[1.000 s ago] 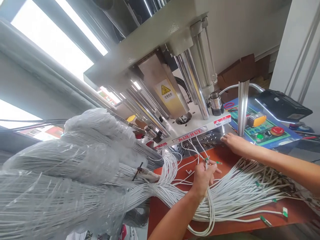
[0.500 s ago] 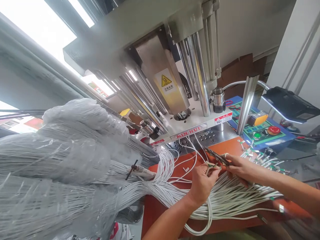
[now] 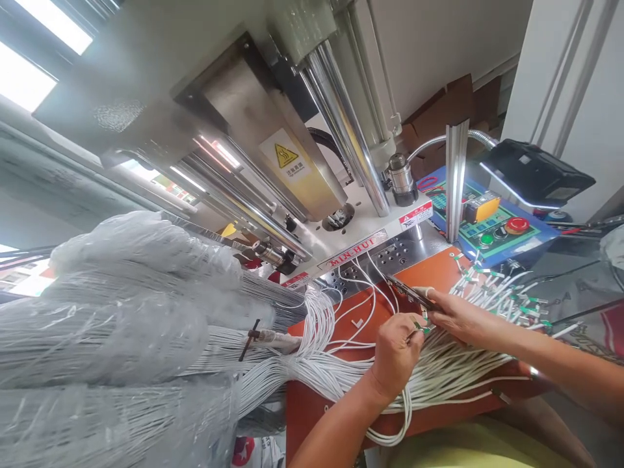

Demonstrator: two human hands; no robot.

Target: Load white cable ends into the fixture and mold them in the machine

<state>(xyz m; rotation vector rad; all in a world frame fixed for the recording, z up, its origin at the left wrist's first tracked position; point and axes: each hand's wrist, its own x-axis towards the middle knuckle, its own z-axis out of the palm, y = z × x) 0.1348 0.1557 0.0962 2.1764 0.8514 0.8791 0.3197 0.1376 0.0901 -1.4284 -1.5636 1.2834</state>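
Observation:
In front of the press, my left hand (image 3: 397, 344) is closed in a pinch on small green-and-metal connectors (image 3: 423, 327). White cable hangs in a loop below that hand. Just beyond, my right hand (image 3: 453, 317) grips a long dark metal bar (image 3: 408, 290), which slants up and left towards the press. Its fingers sit close to the connectors, but I cannot tell whether they touch. A thick spread of white cables (image 3: 451, 383) lies beneath both hands, and several green-tipped cable ends (image 3: 517, 302) fan out at the right.
A press (image 3: 351, 250) with a hot-surface label stands behind the red-brown work board (image 3: 436, 268). Plastic-wrapped cable bundles (image 3: 121, 318) fill the left, near a T-handled clamp (image 3: 251, 338). At right are a blue control box (image 3: 529, 244) and a black lamp (image 3: 536, 174).
The camera view has turned, so the press appears further left. Both hands stay close together with the same grips; the connectors in my left hand are turned a little.

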